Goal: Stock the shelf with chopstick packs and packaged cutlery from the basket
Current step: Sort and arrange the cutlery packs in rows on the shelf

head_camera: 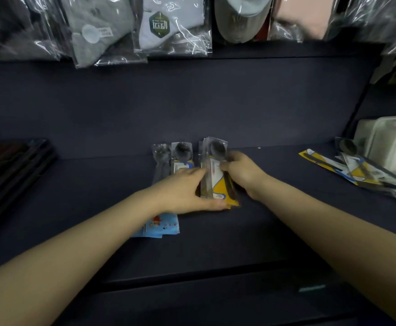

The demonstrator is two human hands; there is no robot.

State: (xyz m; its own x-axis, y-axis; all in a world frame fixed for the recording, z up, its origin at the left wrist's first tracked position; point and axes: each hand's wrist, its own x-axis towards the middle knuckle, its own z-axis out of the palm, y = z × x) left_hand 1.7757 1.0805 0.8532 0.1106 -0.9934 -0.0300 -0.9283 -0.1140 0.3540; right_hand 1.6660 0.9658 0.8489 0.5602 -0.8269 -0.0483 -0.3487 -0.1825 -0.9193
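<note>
A stack of yellow-and-white packaged spoons point(217, 182) stands on edge on the dark shelf point(274, 220) near the back wall. My left hand point(182, 191) holds its left side and lower end, thumb under the bottom edge. My right hand point(241, 171) grips its right side with curled fingers. Two more spoon packs point(173, 156) lie flat just left of the stack, partly under my left hand. A blue pack point(161, 225) shows below my left wrist. The basket is out of view.
A loose heap of cutlery packs point(357, 170) lies at the right, beside white containers point(389, 144). Dark flat packs point(11, 170) line the left end. Bagged socks and clothing point(166, 27) hang above the shelf.
</note>
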